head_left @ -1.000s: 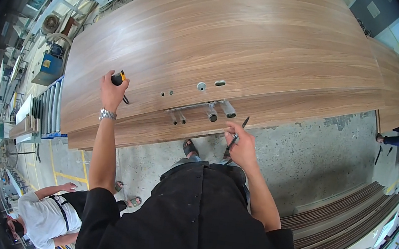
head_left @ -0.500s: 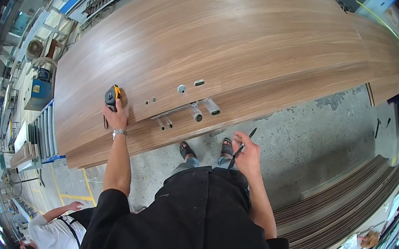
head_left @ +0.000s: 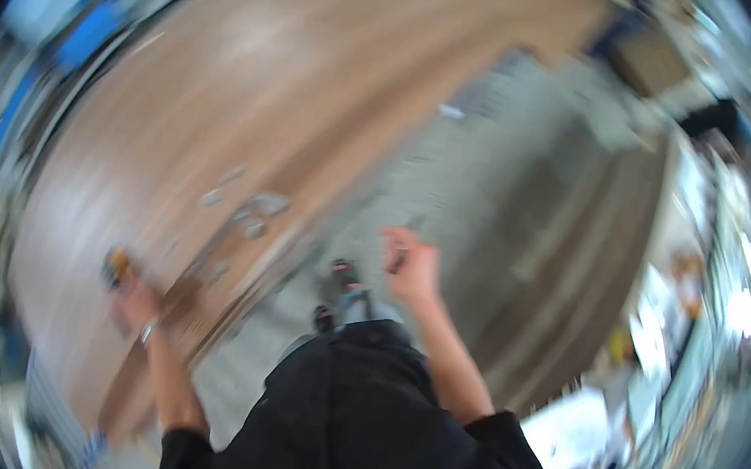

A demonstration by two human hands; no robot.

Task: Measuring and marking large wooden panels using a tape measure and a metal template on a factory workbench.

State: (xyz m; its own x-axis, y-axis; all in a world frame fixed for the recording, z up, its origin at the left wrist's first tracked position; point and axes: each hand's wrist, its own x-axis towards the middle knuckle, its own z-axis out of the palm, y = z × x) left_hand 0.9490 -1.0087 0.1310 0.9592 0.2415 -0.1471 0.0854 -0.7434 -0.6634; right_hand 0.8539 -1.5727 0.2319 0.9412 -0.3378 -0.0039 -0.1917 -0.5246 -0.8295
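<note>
Motion blurs the whole picture. On the left, my left hand [head_left: 138,301] is closed around a black and yellow tape measure [head_left: 116,266] over the wood-grain panel [head_left: 193,118]. Several cut-out holes and slots [head_left: 262,206] show in the panels, to the right of that hand. My right hand [head_left: 415,272] is raised over the floor, beyond the panel's near edge. Its fingers are curled around a slim dark pen-like tool [head_left: 400,259], whose exact kind is too smeared to tell.
Grey concrete floor [head_left: 368,220] runs along the panel's edge, with my sandaled feet [head_left: 344,276] on it. Stacked long boards [head_left: 575,287] lie to the right. Beyond them are white sheets [head_left: 569,427] and clutter. Blue machinery [head_left: 90,35] stands at the far left.
My view has swung to the right, so the panel now slants more steeply and lies further left. Both hands keep their grip; the person in white at the lower left has left the picture.
</note>
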